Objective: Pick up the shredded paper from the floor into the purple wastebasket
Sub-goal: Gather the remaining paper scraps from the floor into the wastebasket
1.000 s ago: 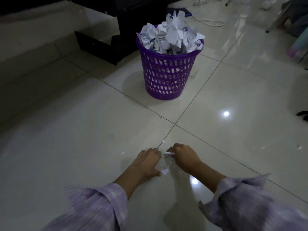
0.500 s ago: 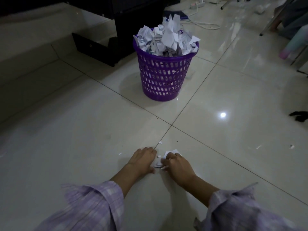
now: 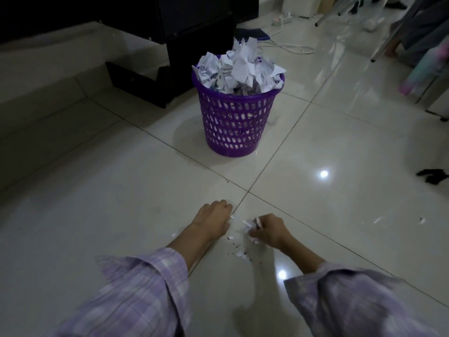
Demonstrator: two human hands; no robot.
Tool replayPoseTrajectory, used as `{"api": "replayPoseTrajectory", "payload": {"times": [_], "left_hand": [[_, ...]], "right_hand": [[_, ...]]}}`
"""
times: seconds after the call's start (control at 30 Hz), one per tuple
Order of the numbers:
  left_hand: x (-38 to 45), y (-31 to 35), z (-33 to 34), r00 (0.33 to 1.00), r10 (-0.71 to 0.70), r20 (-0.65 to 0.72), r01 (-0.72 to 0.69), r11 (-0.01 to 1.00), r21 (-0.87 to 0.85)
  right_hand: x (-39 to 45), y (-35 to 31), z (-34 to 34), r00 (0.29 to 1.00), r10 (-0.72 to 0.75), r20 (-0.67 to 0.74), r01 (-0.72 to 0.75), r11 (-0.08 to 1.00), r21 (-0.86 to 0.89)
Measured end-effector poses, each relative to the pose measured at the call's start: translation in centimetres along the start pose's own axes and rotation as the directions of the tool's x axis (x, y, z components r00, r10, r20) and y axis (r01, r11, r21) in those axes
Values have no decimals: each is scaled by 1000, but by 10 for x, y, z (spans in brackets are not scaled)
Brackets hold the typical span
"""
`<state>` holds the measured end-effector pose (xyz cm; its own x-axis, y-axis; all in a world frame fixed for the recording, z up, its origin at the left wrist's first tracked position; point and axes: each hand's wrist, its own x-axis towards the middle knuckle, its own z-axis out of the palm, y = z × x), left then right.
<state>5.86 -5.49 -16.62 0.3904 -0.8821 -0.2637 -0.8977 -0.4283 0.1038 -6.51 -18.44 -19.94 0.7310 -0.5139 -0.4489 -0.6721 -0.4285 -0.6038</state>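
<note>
Floor (image 3: 97,215) mostly clean; wastebasket (image 3: 233,122) ahead, heaped over the rim. Right hand (image 3: 267,231) fingers clenched on a wad of shredded paper (image 3: 250,224). Left hand (image 3: 213,218) knuckles down, fingers curled, grip unclear. Sweep the loose scraps (image 3: 240,254) inward, scoop once, press onto heap.

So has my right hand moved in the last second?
Yes. The right hand, gripping paper shreds, has pulled rightward, away from the grout line and the left hand.
</note>
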Motion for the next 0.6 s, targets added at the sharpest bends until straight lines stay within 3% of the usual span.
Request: {"api": "replayPoseTrajectory", "payload": {"times": [0.1, 0.17, 0.27, 0.37, 0.6], "left_hand": [[10, -2, -22, 998, 5, -61, -5, 1000, 6], [18, -5, -38, 994, 8, -105, -6, 1000, 12], [33, -11, -75, 977, 2, -212, 1, 1000, 12], [47, -18, -117, 950, -10, -313, 1, 1000, -29], [77, -49, -207, 865, -65, -497, 63, 998, -21]], "right_hand": [[-1, -8, -25, 997, 42, 72, -64, 939, 338], [0, -22, -42, 994, 30, 104, -75, 884, 461], [6, -57, -76, 994, 65, 85, -98, 871, 482], [15, -96, -114, 1000, -2, -1, 2, 858, 514], [54, -190, -194, 925, -71, -372, 255, 843, 473]]}}
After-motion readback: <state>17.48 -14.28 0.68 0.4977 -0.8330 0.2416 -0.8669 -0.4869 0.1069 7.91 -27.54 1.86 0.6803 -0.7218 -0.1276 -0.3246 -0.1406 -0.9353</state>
